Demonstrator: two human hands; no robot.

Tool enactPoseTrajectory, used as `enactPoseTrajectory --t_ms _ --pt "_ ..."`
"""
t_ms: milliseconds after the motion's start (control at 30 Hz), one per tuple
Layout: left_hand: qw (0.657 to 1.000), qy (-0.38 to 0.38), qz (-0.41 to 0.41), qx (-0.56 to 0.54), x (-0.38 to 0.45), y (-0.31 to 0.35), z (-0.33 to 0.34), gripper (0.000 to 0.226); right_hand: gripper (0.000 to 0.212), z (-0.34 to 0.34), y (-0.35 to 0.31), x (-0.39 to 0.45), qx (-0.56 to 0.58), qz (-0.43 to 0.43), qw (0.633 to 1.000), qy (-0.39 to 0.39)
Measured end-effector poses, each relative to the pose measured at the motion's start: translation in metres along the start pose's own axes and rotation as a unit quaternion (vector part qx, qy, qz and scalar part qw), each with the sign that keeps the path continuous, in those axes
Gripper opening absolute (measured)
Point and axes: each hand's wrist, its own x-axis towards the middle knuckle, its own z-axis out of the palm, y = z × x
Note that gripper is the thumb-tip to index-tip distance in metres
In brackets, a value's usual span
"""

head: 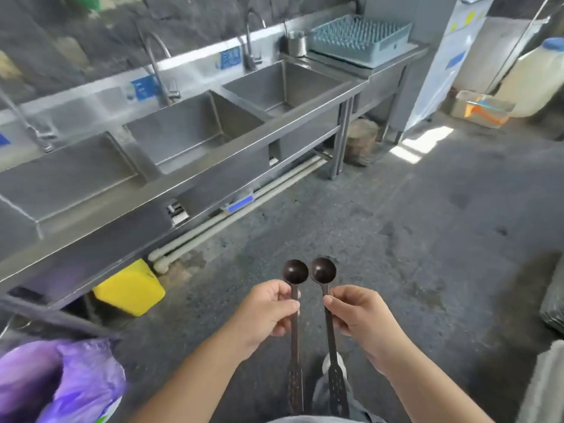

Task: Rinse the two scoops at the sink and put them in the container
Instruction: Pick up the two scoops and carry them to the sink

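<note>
Two dark brown long-handled scoops are held side by side over the floor, bowls pointing away from me. My left hand (268, 312) grips the left scoop (295, 271) by its thin handle. My right hand (357, 312) grips the right scoop (323, 270) the same way. A long steel sink unit with three basins (195, 129) runs along the left, each with a tall tap (157, 65). A small steel container (296, 44) stands on the counter past the far basin.
A blue dish rack (360, 36) sits on the steel counter at the far end. A yellow bin (129, 288) stands under the sink unit. A purple bag (61, 380) fills the near left corner. A large white jug (534, 77) is at the far right.
</note>
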Motion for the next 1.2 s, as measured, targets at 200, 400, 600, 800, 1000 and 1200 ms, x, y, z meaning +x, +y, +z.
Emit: enactPoseTrajectory --t_ms 200,400,600,800,1000,1200 --pt "0.994 0.097 -0.001 -0.059 0.069 0.054 -0.03 0.02 0.023 -0.014 -0.068 0.117 -0.041 -0.01 0.996 -0.084" --pt "0.98 0.159 0.006 -0.117 0.123 0.085 -0.069 0.023 0.034 0.007 -0.118 0.213 -0.104 -0.022 0.984 -0.145" --pt "0.966 0.204 0.007 -0.158 0.191 0.1 -0.145 0.002 0.029 0.057 -0.151 0.311 -0.118 -0.028 0.972 -0.202" --pt "0.955 0.235 0.016 -0.179 0.271 0.127 -0.245 0.008 0.022 0.124 -0.197 0.42 -0.125 -0.03 0.965 -0.229" --pt "0.95 0.247 0.01 -0.191 0.34 0.166 -0.337 0.015 0.025 0.186 -0.247 0.515 -0.123 -0.035 0.963 -0.239" --pt "0.939 0.28 -0.011 -0.2 0.409 0.192 -0.399 0.007 0.025 0.216 -0.282 0.619 -0.11 -0.013 0.966 -0.235"
